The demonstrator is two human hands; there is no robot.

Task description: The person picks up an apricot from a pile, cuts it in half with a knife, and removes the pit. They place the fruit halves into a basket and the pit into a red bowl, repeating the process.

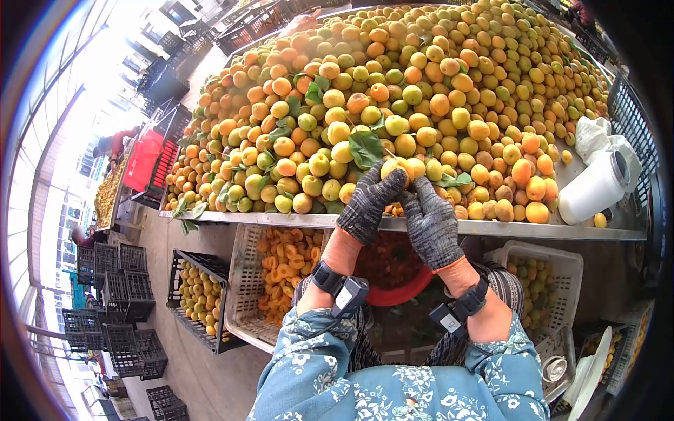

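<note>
Floral sleeves (316, 372), gloved hands (370, 205) (430, 221) around apricot (394, 168)

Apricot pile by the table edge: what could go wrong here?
1. The apricot pile rises steeply right up to the table edge; a nudge from the left hand or right hand might roll fruit off.
2. The apricot pinched between both gloves could slip and miss the red bowl below.
</note>
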